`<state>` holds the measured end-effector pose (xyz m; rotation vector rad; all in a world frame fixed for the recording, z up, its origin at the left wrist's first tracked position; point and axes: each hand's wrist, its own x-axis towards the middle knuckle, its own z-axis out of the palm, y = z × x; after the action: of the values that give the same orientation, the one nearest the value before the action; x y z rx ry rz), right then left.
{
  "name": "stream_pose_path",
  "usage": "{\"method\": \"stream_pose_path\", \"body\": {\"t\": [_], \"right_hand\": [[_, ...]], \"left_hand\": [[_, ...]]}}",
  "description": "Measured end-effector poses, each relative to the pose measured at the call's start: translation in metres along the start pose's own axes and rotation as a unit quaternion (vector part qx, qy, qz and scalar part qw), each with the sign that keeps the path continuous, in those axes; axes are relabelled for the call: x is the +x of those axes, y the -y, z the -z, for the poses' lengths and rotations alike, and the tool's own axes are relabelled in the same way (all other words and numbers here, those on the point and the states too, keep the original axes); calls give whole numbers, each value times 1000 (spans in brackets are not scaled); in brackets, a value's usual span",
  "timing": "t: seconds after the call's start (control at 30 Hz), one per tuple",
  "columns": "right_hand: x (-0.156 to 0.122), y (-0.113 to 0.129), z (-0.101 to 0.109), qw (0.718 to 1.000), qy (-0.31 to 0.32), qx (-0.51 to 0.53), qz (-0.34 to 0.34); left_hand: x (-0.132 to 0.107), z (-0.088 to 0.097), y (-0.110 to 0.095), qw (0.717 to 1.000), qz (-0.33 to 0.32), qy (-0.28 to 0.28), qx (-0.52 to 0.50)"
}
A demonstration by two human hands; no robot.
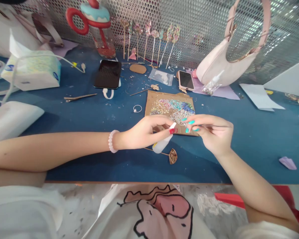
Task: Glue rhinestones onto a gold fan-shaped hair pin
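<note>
My left hand [144,132] is closed round a small white glue bottle [161,144] with a red tip, held just above the blue table. My right hand [211,131] pinches a thin wooden stick [204,126] close to the bottle's tip. Both hands hover over the near edge of a brown cardboard sheet [161,97] strewn with several coloured sequins and rhinestones [175,108]. A finished stick with a shell-shaped gold ornament [172,156] lies on the table under my left hand.
Two phones [107,73] [185,80] lie further back. Decorated sticks [151,43] stand along the perforated metal wall. A pink handbag [226,63] sits back right, a tissue pack [32,71] back left, white paper [260,96] at right. The table edge [139,182] runs near me.
</note>
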<state>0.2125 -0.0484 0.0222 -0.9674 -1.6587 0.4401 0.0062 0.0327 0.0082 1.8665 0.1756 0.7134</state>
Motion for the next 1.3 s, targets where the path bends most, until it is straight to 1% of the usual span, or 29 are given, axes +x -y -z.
{"method": "stream_pose_path", "body": {"t": [0.07,0.17,0.27,0.33,0.4,0.53,0.67,0.87,0.93,1.1,1.17,1.3], "right_hand": [[0,0,1,1000,-3,4,8],[1,0,2,1000,14,4,16],[0,2,0,999,27,-16,33],[-1,4,-1,999,25,-30,37],[-2,6,-2,998,22,-39,41],[-2,9,-2,998,10,-38,48],[-2,11,-3,999,-2,-25,33],[-3,10,-3,1000,2,4,22],[-3,10,-3,999,9,-5,42],[-1,11,-1,989,48,-84,116],[-1,12,-1,986,55,-99,126],[-1,13,-2,986,43,-103,121]], "left_hand": [[0,0,0,1000,7,-4,1],[1,1,1,1000,10,-5,13],[1,2,1,999,-15,17,39],[0,2,1,997,-35,36,50],[0,2,1,997,-46,43,52],[-1,1,1,996,-52,38,54],[0,0,2,996,-45,27,66],[-1,-1,0,997,-34,13,69],[-2,-1,-1,998,-28,8,63],[-1,-2,-2,999,-19,5,42],[-1,-2,-3,999,-15,5,43],[-2,-3,-7,998,-13,5,57]]}}
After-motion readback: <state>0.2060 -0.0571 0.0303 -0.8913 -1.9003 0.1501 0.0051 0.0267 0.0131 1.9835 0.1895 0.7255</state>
